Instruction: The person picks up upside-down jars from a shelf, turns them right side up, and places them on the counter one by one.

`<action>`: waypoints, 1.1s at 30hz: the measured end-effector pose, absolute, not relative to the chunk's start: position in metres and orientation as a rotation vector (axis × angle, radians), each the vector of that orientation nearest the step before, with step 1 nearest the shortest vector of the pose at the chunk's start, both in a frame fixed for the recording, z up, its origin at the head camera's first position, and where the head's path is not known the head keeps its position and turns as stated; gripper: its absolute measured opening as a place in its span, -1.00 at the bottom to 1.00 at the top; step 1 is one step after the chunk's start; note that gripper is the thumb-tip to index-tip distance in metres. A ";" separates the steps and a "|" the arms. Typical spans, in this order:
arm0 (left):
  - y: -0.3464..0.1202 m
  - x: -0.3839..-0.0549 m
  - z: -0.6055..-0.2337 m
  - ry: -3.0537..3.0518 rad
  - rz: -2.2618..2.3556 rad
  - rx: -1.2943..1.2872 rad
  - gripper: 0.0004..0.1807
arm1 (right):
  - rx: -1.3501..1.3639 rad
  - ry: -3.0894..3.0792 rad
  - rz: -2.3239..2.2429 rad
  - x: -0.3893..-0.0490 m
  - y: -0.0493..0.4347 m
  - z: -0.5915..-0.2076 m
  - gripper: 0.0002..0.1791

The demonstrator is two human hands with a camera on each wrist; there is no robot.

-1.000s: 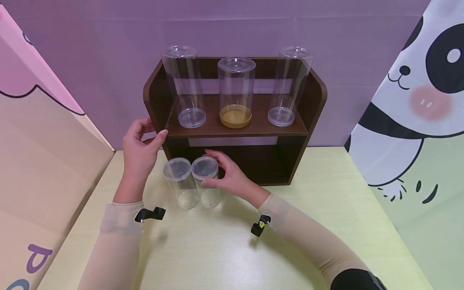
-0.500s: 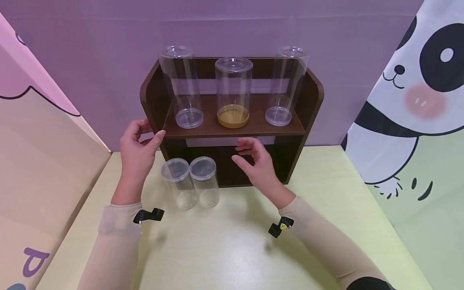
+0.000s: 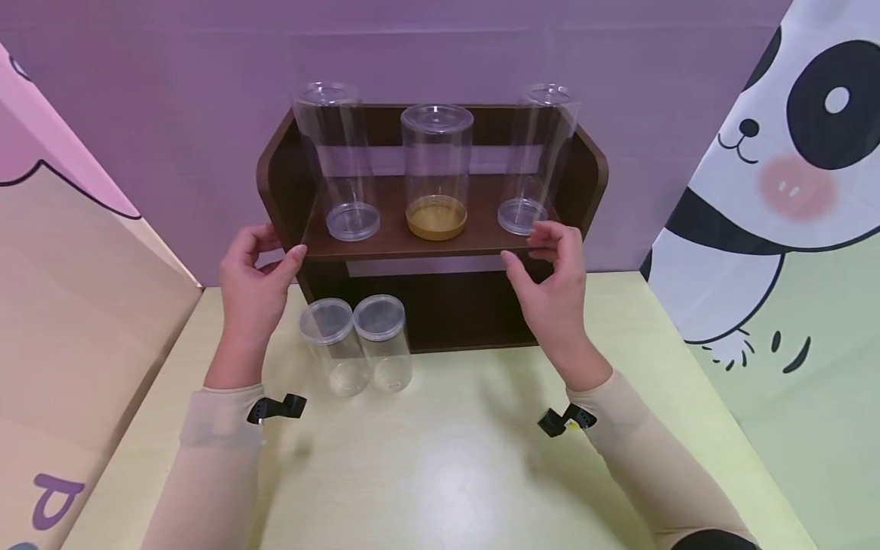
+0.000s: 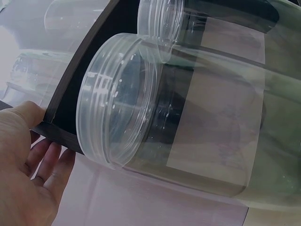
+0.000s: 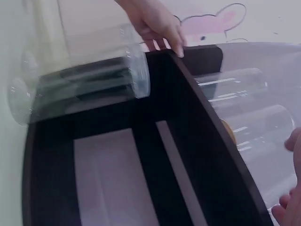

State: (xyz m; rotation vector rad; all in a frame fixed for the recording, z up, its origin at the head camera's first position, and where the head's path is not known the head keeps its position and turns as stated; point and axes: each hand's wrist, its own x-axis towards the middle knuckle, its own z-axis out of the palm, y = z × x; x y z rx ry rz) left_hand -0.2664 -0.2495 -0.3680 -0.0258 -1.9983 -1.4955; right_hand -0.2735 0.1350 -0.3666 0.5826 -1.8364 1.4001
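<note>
A dark brown two-tier shelf (image 3: 440,255) stands on the table. My left hand (image 3: 253,290) grips its left side panel at the middle board, thumb on the front edge and fingers behind, as the left wrist view also shows. My right hand (image 3: 557,294) hovers before the shelf's right side with fingers and thumb apart, fingertips overlapping the base of the right clear jar (image 3: 524,217). On the upper board also stand a left clear jar (image 3: 353,221) and a middle jar with a gold base (image 3: 436,221). Two lidded clear jars (image 3: 326,321) stand together before the lower tier.
A purple cloth (image 3: 440,46) hangs behind the shelf. A pink-and-cream printed panel (image 3: 82,305) borders the table on the left, a panda panel (image 3: 791,252) on the right. The pale wooden table (image 3: 440,473) lies in front.
My right hand has left the right-hand lidded jar and moved right and up across the shelf to its right side. My left hand keeps its grip; the view shifts slightly.
</note>
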 end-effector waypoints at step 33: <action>-0.249 -0.266 -0.369 -2.004 -1.498 -0.018 -0.58 | 0.191 -2.322 1.287 -0.316 0.139 -0.313 0.59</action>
